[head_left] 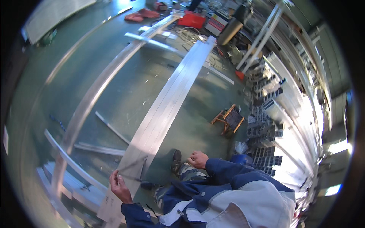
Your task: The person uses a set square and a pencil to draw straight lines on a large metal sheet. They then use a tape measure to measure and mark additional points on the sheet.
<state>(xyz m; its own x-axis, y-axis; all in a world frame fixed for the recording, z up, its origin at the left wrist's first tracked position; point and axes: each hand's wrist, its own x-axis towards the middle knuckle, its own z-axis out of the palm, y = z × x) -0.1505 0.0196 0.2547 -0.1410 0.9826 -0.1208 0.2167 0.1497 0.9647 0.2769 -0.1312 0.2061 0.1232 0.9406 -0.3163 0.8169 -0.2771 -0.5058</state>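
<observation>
My left hand (120, 187) is over the near end of a row of long, flat silvery metal profiles (167, 100), beside its left edge. Its fingers are bent toward the thumb, and anything between them is too small to make out. Dark thin lines cross the profiles near this hand; whether they are shadows or a rod, I cannot tell. In front of my body, to the right of the profiles, hangs my right hand (198, 160). Its fingers are curled in, hiding whatever may be inside. Below it show my shoe (176, 157) and a camouflage trouser leg (191, 173).
A long metal beam (102, 81) runs along the left, with crosspieces (100, 149) near its close end. A small folding stool (231, 119) stands on the right. Beyond it are stacked metal profiles (266, 117). Red cloths (142, 15) and boxes (216, 23) lie far off.
</observation>
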